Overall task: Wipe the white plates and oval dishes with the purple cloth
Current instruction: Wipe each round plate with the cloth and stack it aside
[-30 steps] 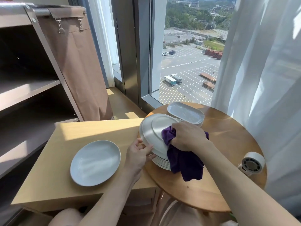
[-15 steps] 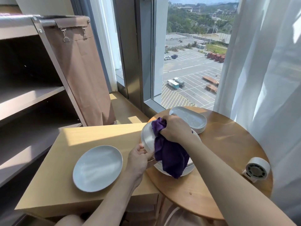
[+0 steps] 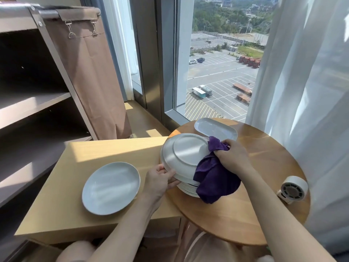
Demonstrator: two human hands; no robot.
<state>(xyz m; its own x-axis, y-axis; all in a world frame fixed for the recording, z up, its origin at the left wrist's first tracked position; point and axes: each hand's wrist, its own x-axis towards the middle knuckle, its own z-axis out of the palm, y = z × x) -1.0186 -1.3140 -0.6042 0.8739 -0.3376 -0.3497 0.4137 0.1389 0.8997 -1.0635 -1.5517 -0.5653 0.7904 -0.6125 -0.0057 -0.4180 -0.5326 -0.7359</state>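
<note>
My left hand (image 3: 160, 179) grips the near rim of a white plate (image 3: 186, 154), held tilted with its underside facing me above a stack of white plates (image 3: 188, 189). My right hand (image 3: 231, 157) clutches the purple cloth (image 3: 215, 181) against the plate's right edge; the cloth hangs down over the stack. A single white plate (image 3: 111, 188) lies flat on the square light-wood table (image 3: 62, 205). A stack of oval dishes (image 3: 215, 129) sits at the far side of the round wooden table (image 3: 264, 205).
A small white round fan (image 3: 292, 190) stands at the round table's right edge. A brown shelf cart (image 3: 28, 110) with a brown fabric bag (image 3: 90, 82) is on the left. White curtains (image 3: 306, 91) hang on the right, with a window behind.
My right hand and the cloth swept from the plate's upper left back to its right edge, uncovering the underside. The left hand kept its grip on the rim.
</note>
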